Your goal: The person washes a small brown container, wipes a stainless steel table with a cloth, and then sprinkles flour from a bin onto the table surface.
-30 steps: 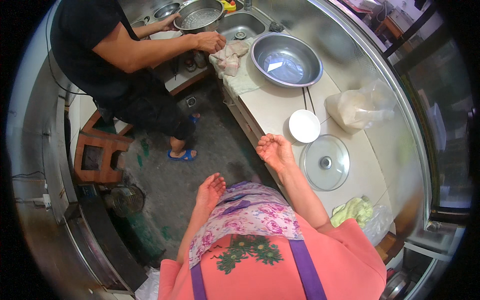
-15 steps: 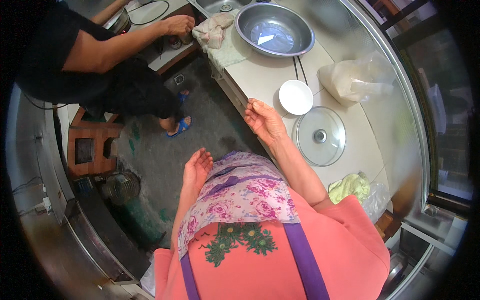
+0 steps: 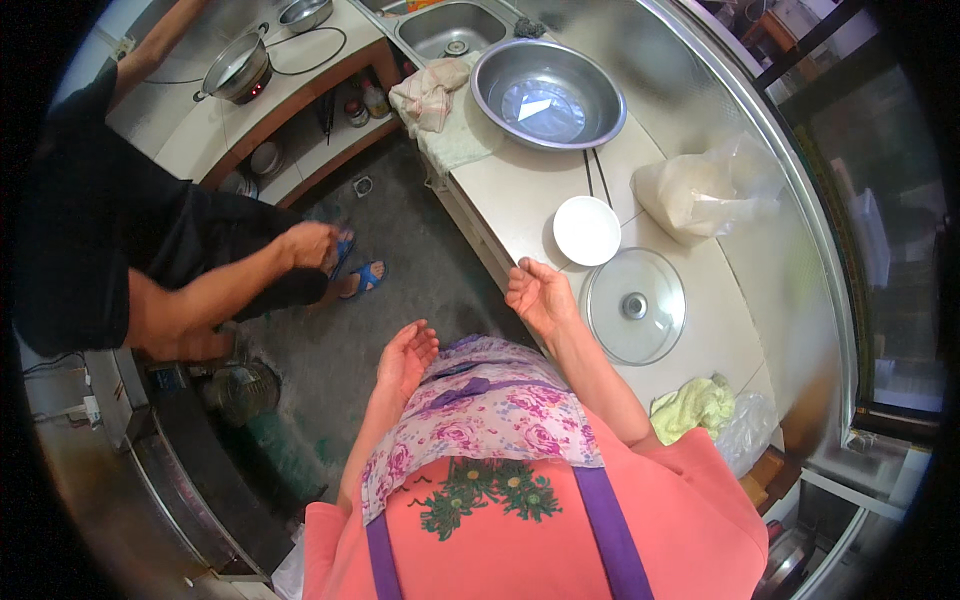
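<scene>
- While the left hand [image 3: 405, 357] hangs loosely cupped beside the floral apron [image 3: 490, 415], the right hand [image 3: 543, 298] is half-curled by the bench [image 3: 715, 325];
- white bowl [image 3: 587, 230] on the bench, just beyond the right hand;
- glass lid [image 3: 634, 306] right of that hand, nearer than the bowl;
- metal basin [image 3: 495, 85] farther off.

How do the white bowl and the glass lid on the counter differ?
The white bowl is opaque, while the glass lid is see-through. The white bowl is smaller across than the glass lid. The glass lid has a central knob; the white bowl shows none. Both are round and rest on the counter.
</scene>
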{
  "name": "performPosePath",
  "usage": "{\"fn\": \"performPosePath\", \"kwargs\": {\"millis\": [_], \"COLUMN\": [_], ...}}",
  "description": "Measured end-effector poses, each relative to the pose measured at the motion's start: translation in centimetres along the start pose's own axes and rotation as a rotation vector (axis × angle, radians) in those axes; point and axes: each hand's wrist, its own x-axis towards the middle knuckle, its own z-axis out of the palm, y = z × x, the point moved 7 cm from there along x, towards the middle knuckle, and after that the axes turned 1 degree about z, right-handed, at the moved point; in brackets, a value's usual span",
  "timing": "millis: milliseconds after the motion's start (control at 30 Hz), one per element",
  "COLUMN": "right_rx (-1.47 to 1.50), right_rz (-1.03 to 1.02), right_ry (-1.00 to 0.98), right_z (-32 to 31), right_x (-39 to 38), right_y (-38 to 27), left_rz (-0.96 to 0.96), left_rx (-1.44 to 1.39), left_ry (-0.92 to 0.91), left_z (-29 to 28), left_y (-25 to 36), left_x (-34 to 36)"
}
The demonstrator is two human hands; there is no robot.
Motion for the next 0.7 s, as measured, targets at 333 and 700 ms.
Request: {"fn": "performPosePath", "kwargs": {"millis": [333,700], "right_rx": [-0.07,-0.196], "right_rz": [0.085,0.038], "right_ry": [0.037,-0.014], "right_z": [-1.5,3.1], "right_x": [1.0,8.3], "right_y": [-2.2,-1.5], "left_rz": [-0.032,-0.049], "left_rx": [0.031,-0.059], "left_ry": [0.02,-0.022], "left_z": [3.2,1.3], "left_y": [-1.3,3.1], "left_x": [2.0,7.0]}}
